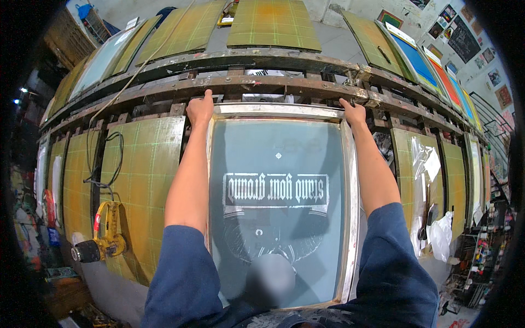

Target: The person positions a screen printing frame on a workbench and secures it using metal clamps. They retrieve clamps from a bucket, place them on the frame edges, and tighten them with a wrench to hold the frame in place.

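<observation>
A silk-screen frame (281,111) lies in front of me, its pale rim enclosing a blue-grey mesh (279,139) with light mirrored lettering and a drawn design. At its far left corner my left hand (200,109) is closed on the frame's edge, one digit stretched up toward the metal rail. My right hand (355,112) grips the opposite far corner, a digit pointing at the rail's joint. The undersides of both hands are hidden. Both forearms reach along the frame's sides. A round blurred shape covers part of the near mesh.
Two long rusty rails (262,86) cross beyond the frame. Yellow-green gridded boards (273,24) stand on both sides. A yellow cordless drill (106,240) rests on the left board, near a dark cable (117,158). Clear plastic wrap (424,188) lies on the right board.
</observation>
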